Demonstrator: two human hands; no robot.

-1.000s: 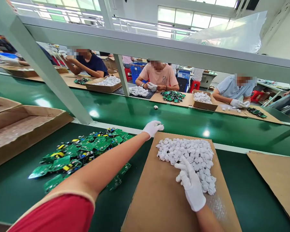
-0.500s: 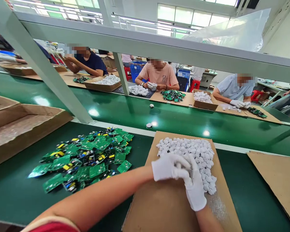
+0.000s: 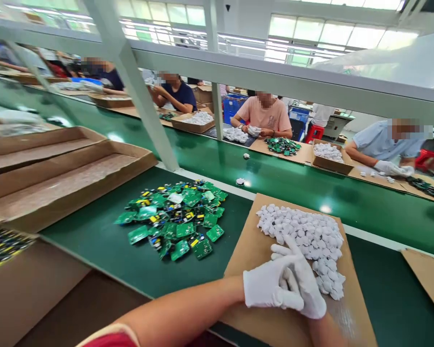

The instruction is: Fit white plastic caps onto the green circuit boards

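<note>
Both my hands wear white gloves and meet over a brown cardboard sheet (image 3: 249, 246), at the near edge of a heap of small white plastic parts (image 3: 304, 233). My left hand (image 3: 269, 286) lies across my right hand (image 3: 305, 284), its fingers curled over the right one. The right hand's fingers are partly stretched toward the heap. Anything held between the hands is hidden. A pile of green circuit boards (image 3: 177, 217) lies on the green table to the left of the cardboard.
A green conveyor belt (image 3: 296, 185) runs beyond the table, carrying two small white parts (image 3: 240, 181). Open cardboard boxes (image 3: 68, 171) stand at the left. Several people work at the far side. A grey frame post (image 3: 144, 101) rises from the table edge.
My left hand came back from the conveyor edge, leaving a white part on the belt, and joined my right hand at the heap. The view shifted left and both hands drew nearer.
</note>
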